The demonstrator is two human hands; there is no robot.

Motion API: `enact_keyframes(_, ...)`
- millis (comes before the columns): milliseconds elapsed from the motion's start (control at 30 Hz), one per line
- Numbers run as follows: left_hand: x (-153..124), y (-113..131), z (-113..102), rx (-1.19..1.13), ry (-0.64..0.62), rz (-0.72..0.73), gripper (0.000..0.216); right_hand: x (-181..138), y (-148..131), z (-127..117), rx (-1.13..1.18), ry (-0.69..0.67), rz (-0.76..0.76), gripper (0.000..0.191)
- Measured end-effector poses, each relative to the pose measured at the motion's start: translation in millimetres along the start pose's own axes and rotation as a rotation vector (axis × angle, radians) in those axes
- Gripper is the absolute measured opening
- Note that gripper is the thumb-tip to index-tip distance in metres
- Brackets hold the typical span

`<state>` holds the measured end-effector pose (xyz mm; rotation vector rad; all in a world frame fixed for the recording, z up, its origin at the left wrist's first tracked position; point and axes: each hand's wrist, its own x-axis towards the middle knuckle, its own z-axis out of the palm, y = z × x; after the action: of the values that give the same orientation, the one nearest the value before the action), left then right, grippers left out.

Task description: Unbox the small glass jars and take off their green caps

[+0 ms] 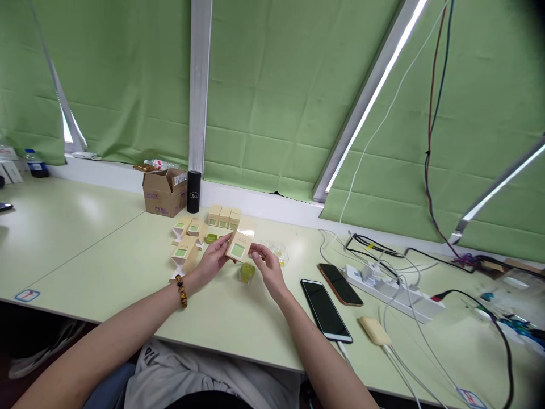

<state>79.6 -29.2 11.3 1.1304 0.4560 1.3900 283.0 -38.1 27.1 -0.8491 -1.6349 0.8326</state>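
My left hand (216,259) is closed on the left side of a small cream box (239,247) with a green window, held tilted above the table. The box's top flap stands up. Close to its right side is my right hand (267,267), fingers slightly curled and apart; whether they touch the box is hard to see. Just below the box sits a small green jar (246,272). Another green item (211,238) lies behind my left hand. To the left stand several open cream boxes (185,254), and farther back a row of closed boxes (223,217).
A cardboard carton (165,194) and a black bottle (193,192) stand at the back. Clear plastic pieces (278,254) lie right of my hands. Farther right are two phones (327,310), a white power strip (394,292) with tangled cables, and a cream charger (374,330).
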Motion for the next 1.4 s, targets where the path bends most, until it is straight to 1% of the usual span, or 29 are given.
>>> enact_keyframes(133,-4,1,3,0.07,-0.023,-0.031,0.058,0,-2,7,0.183,-0.093,0.074,0.052)
enact_keyframes(233,-5,3,6,0.141,-0.036,-0.017,0.06,-2,-6,10,0.26,-0.118,0.139,0.056)
enact_keyframes(333,-7,7,10,0.236,-0.035,0.025,0.061,-3,-9,9,0.301,-0.096,0.153,0.056)
enact_keyframes(433,-10,10,14,0.307,-0.038,0.088,0.059,-1,-10,6,0.334,-0.035,0.134,0.049)
enact_keyframes(533,-14,10,16,0.341,-0.086,0.139,0.057,0,-8,5,0.366,0.043,0.139,0.042)
enact_keyframes(600,-15,8,17,0.369,-0.113,0.164,0.058,1,-6,5,0.39,0.067,0.147,0.041)
enact_keyframes(800,-15,3,15,0.46,-0.141,0.182,0.062,-1,-6,9,0.346,0.056,0.148,0.047)
enact_keyframes(933,-14,3,14,0.474,-0.135,0.187,0.062,-2,-7,10,0.323,0.027,0.133,0.047)
enact_keyframes(1167,-14,3,14,0.466,-0.122,0.183,0.062,-1,-4,10,0.316,0.026,0.124,0.048)
enact_keyframes(1400,-13,2,15,0.469,-0.121,0.184,0.058,0,7,9,0.269,0.012,0.12,0.054)
